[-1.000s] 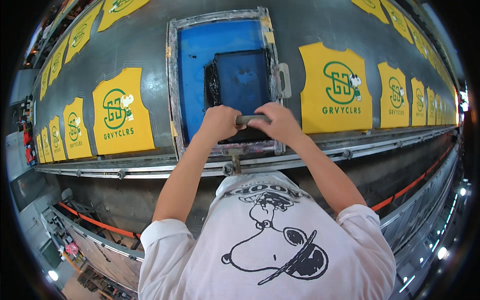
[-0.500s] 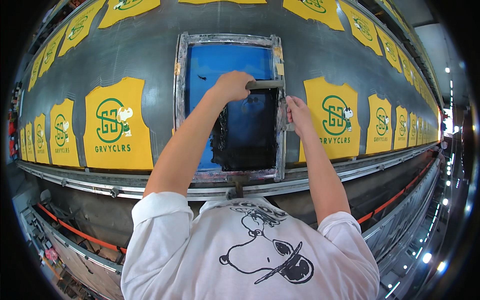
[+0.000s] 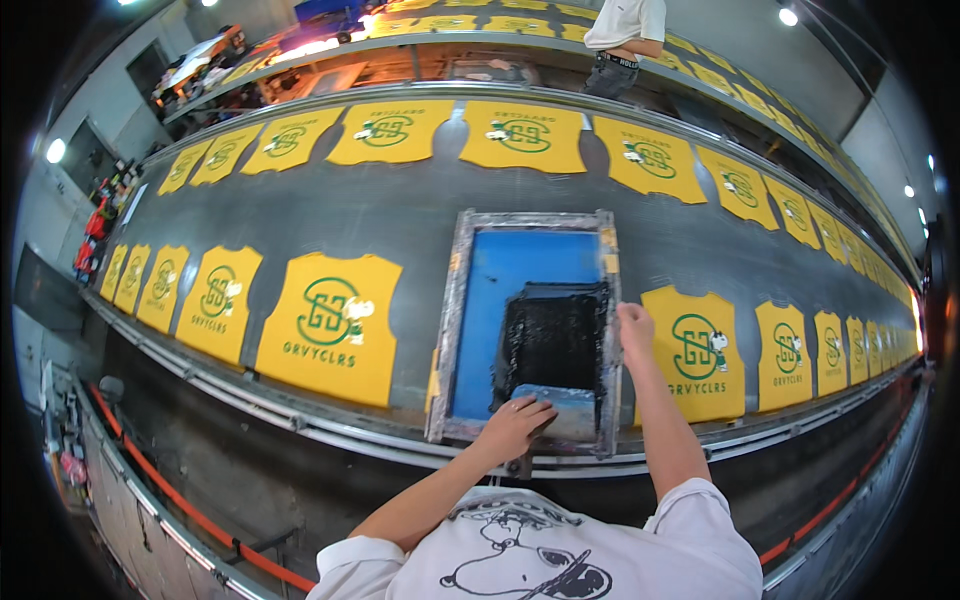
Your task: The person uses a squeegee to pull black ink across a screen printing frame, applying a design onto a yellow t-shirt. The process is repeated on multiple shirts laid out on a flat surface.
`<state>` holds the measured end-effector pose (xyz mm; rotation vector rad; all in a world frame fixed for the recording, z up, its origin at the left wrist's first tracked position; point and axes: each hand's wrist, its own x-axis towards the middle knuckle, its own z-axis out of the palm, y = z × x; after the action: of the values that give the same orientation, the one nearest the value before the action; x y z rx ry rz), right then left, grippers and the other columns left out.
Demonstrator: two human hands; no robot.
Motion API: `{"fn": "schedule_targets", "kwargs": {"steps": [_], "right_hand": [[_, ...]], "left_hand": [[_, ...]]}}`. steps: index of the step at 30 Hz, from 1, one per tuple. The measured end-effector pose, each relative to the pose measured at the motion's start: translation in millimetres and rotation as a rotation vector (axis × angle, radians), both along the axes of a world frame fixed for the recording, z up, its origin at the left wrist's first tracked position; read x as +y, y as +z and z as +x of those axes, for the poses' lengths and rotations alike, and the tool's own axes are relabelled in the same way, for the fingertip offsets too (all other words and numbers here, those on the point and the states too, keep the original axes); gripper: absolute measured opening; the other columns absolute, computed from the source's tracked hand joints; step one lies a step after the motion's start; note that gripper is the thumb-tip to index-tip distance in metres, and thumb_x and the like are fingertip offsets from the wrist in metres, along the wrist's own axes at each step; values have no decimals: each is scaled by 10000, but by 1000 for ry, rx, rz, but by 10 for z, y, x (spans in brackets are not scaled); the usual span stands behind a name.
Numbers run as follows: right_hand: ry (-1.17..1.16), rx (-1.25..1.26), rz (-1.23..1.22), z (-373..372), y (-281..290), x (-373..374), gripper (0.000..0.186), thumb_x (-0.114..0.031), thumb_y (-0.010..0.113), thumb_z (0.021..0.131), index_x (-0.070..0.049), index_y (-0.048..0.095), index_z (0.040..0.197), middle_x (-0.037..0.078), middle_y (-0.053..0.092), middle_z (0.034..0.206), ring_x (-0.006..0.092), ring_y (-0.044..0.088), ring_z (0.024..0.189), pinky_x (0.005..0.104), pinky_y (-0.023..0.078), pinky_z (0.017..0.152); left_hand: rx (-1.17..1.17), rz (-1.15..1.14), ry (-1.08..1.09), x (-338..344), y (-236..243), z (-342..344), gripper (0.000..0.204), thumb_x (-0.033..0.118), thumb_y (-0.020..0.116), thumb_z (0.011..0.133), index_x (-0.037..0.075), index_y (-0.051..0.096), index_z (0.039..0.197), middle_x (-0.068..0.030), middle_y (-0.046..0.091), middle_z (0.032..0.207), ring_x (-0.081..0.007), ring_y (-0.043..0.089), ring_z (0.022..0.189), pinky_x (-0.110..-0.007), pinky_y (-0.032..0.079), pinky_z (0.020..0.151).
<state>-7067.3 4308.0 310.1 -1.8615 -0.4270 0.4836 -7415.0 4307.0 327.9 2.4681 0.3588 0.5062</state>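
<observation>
A screen-printing frame point(image 3: 464, 260) with blue mesh point(image 3: 515, 265) lies flat on the long grey table. Black ink point(image 3: 555, 335) covers the right part of its mesh. At the frame's near end, my left hand point(image 3: 515, 428) is closed over a squeegee point(image 3: 568, 405), whose blade is tilted against the mesh. A ring shows on one finger. My right hand point(image 3: 635, 335) is curled at the frame's right rail, its fingertips partly hidden. Yellow shirt panels with a green print lie either side, one left of the frame point(image 3: 330, 320) and one by my right forearm point(image 3: 700, 345).
More yellow panels point(image 3: 390, 130) line both sides of the grey table point(image 3: 400, 215). A metal rail point(image 3: 370, 442) runs along its near edge. Across the far side, a person in a white shirt point(image 3: 630, 25) stands beside another table with yellow panels. An orange bar point(image 3: 170, 500) crosses lower left.
My left hand has drawn the squeegee from the middle of the mesh down to its near end. My right hand stays at the right rail. The view has tilted up, showing the far side.
</observation>
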Motion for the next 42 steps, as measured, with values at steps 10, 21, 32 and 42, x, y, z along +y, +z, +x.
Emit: {"fn": "schedule_targets", "kwargs": {"steps": [10, 21, 32, 42], "right_hand": [[39, -288, 34, -1495, 673, 514, 399, -285, 681, 976, 41, 651, 1204, 133, 693, 1115, 222, 641, 1012, 353, 503, 904], [15, -82, 194, -3327, -667, 1922, 286, -177, 657, 1004, -24, 615, 1241, 77, 652, 1067, 134, 629, 913, 271, 550, 716], [35, -298, -283, -3938, -416, 2261, 457, -392, 667, 908, -138, 626, 1285, 173, 729, 1102, 382, 693, 1028, 448, 520, 907], [44, -225, -339, -4028, -271, 2274, 459, -388, 656, 907, -153, 618, 1300, 159, 747, 983, 376, 712, 953, 473, 532, 843]], "left_hand": [[90, -125, 75, 625, 268, -979, 481, 57, 707, 756, 103, 685, 1234, -89, 670, 1302, -314, 601, 1233, -435, 476, 1028], [317, -116, 145, 2102, 212, -2993, 541, 35, 733, 704, 88, 667, 1238, -91, 681, 1253, -309, 598, 1225, -416, 460, 1035], [87, -283, 568, 2731, 500, -3549, 231, 173, 700, 916, -13, 666, 1049, -270, 681, 913, -442, 681, 838, -466, 537, 711], [345, -106, 782, 3281, 182, -3033, 275, 199, 684, 898, -72, 640, 902, -286, 674, 848, -475, 665, 837, -532, 526, 746]]}}
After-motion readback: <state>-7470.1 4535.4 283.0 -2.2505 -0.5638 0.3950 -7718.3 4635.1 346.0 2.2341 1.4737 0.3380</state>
